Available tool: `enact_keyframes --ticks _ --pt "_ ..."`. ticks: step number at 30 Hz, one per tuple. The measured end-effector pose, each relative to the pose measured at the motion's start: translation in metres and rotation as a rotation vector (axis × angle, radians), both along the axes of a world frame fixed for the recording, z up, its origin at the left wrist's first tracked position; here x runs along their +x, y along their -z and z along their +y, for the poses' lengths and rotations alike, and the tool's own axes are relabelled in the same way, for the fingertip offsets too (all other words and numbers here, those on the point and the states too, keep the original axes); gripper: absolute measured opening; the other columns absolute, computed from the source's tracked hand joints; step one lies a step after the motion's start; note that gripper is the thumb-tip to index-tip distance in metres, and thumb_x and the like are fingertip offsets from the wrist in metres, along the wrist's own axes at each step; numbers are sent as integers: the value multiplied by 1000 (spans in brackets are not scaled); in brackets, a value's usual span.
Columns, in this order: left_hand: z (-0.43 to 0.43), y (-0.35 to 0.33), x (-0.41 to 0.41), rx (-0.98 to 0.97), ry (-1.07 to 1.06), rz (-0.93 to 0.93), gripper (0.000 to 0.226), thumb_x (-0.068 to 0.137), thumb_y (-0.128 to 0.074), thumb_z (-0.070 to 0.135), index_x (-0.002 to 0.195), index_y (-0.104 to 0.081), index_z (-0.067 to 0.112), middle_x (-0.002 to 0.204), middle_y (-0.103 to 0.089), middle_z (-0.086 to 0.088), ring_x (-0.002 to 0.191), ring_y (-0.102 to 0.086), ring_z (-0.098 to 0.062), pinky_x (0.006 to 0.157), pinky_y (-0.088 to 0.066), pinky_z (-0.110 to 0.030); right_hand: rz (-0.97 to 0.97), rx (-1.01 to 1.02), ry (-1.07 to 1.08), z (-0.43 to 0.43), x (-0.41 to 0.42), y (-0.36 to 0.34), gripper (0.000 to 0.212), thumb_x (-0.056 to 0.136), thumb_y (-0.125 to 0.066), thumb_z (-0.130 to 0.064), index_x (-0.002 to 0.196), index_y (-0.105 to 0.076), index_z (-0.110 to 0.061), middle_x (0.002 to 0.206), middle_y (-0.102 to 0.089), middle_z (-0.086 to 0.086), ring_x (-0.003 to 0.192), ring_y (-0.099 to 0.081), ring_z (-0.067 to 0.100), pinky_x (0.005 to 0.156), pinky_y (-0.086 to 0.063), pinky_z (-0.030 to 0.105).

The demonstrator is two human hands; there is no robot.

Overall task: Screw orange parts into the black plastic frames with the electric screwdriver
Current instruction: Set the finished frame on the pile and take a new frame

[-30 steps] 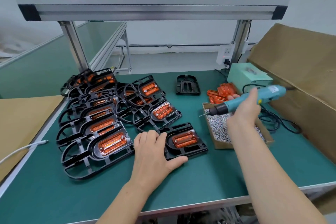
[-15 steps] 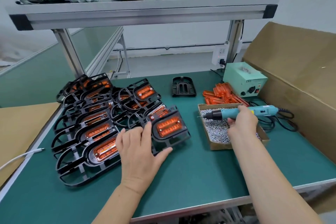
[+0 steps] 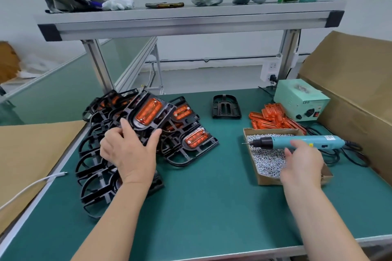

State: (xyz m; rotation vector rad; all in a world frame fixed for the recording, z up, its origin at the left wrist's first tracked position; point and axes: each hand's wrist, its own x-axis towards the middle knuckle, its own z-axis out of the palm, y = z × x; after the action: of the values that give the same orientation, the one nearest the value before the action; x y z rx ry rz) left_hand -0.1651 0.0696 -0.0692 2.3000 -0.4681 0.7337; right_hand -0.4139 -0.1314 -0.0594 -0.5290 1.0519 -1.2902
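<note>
One view only, wide-angle, worn on the head. Looks forward and down across the green tabletop (image 3: 212,207) from its near edge, close enough to catch both forearms (image 3: 110,222), cut off by the bottom border. Holds the left hand (image 3: 129,152), gripping a black plastic frame (image 3: 137,125), left of centre, and the right hand (image 3: 303,165) at right. Reaches up to the aluminium shelf (image 3: 186,25) at the far side and the white wall (image 3: 212,46) beyond. Bends straight edges toward the borders.
</note>
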Motion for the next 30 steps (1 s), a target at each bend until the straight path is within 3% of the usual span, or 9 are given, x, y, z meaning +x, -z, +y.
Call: enact_keyframes --ticks 2,4,6,10,13,17,21,27,30 --pt "-1 -10 15 33 -60 51 87 82 -63 63 140 -42 1 117 -42 -23 109 -37 -41 100 -27 -55 -33 -1 15 -2 2 10 45 97 -54 -11 140 -46 -13 129 -56 3 107 -57 12 93 -43 29" --pt "-4 -20 30 108 -108 85 85 83 -59 65 138 -42 3 119 -42 -23 111 -37 -40 102 -28 -55 168 -79 55 -2 5 16 47 94 -57 -9 139 -46 -16 145 -43 6 117 -52 17 106 -41 35" --pt "-7 -29 45 216 -155 110 80 84 -55 68 133 -46 5 123 -43 -24 114 -38 -41 102 -30 -54 280 -145 119 -3 7 21 49 93 -58 -5 141 -48 -9 142 -37 6 108 -50 16 100 -43 29" --pt "-9 -41 73 341 -163 116 66 86 -56 66 115 -56 7 124 -46 -24 116 -40 -43 103 -30 -54 351 -215 158 -4 12 27 46 93 -55 0 138 -52 -12 138 -34 3 107 -50 10 81 -43 7" --pt "-8 -43 89 435 -155 114 63 87 -54 66 111 -58 8 122 -48 -22 115 -42 -42 104 -32 -54 445 -331 106 -1 17 31 47 92 -51 3 137 -52 -12 131 -32 -1 107 -53 14 96 -47 22" --pt "-8 -42 103 519 -159 170 65 90 -50 66 117 -61 8 129 -50 -23 123 -40 -43 110 -28 -55 547 -471 -29 2 25 34 46 92 -54 4 132 -54 -18 129 -34 -2 107 -53 13 73 -41 4" --pt "-8 -43 108 584 -142 222 62 93 -45 62 123 -63 11 134 -51 -23 128 -40 -43 113 -24 -56 668 -643 -172 9 36 31 44 90 -54 5 127 -56 -21 127 -42 -3 99 -52 -9 75 -40 2" --pt "-6 -46 93 473 -62 198 62 95 -46 57 134 -52 9 146 -41 -24 141 -27 -40 118 -11 -58 787 -738 -316 13 44 30 41 91 -57 0 127 -58 -20 128 -45 -3 98 -51 -11 75 -41 9" --pt "-15 -44 55 301 108 36 55 93 -55 45 132 -54 7 142 -43 -24 137 -31 -38 116 -16 -55 804 -755 -334 13 44 31 39 91 -57 -1 125 -60 -21 128 -46 -2 100 -52 -6 75 -41 10"
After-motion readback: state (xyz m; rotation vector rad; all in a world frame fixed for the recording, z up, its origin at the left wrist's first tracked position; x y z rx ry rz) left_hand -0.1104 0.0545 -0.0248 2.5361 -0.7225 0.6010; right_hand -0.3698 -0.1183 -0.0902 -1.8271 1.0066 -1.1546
